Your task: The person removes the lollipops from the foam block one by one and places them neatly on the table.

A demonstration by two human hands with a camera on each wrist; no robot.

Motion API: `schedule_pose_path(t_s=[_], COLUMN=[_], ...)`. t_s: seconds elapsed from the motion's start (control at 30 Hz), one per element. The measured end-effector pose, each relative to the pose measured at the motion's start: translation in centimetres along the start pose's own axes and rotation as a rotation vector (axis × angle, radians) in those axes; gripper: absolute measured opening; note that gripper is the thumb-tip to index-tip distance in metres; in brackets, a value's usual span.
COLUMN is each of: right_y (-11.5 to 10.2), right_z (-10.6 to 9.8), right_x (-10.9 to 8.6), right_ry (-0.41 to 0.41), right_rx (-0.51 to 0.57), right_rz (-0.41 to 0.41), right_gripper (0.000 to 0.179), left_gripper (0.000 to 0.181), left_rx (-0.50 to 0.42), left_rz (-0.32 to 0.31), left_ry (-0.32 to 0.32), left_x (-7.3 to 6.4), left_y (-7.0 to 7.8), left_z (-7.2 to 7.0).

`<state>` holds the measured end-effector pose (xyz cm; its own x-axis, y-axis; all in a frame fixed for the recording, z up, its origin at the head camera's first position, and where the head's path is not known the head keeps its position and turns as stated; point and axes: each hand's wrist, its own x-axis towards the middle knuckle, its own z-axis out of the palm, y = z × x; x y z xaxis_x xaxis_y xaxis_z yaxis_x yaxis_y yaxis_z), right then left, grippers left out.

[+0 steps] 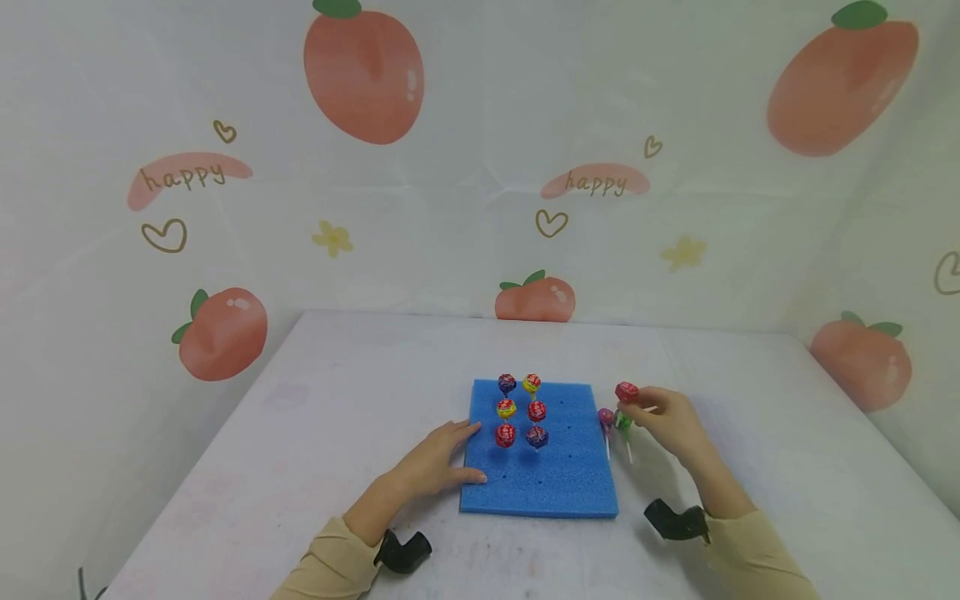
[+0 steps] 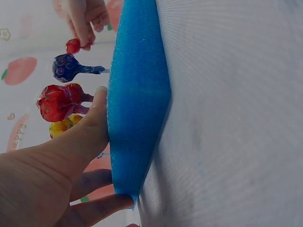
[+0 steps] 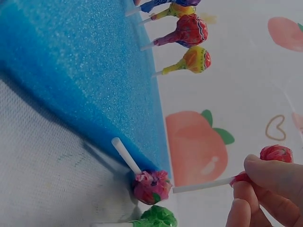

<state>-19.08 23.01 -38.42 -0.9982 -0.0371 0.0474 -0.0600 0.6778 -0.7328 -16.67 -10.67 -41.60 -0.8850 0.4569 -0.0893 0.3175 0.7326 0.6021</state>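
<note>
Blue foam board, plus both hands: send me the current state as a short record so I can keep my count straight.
Base: blue foam board, flat on the white table
Standing in board: six lollipops, two columns of three
Left column, far to near: dark blue, yellow, red
Right column, far to near: yellow, red, dark blue
Left hand: rests on the board's left edge
Right hand: pinches another red lollipop
Lying beside right edge: pink lollipop, green lollipop

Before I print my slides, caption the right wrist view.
Right hand pinching a red lollipop near a blue foam board.
</note>
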Motion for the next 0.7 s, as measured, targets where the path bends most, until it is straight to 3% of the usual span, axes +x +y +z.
schedule_pose_path(t_s=[0.7], right_y=[0.51], right_z=[-0.08], right_x=[-0.52], right_ry=[-0.003], right_rx=[-0.02], right_rz=[0.031], right_gripper=[0.033], left_gripper=[0.077], left_rx=[0.016], left_rz=[0.0], left_ry=[-0.007], left_x=[0.15], left_y=[-0.17], left_z=[0.02])
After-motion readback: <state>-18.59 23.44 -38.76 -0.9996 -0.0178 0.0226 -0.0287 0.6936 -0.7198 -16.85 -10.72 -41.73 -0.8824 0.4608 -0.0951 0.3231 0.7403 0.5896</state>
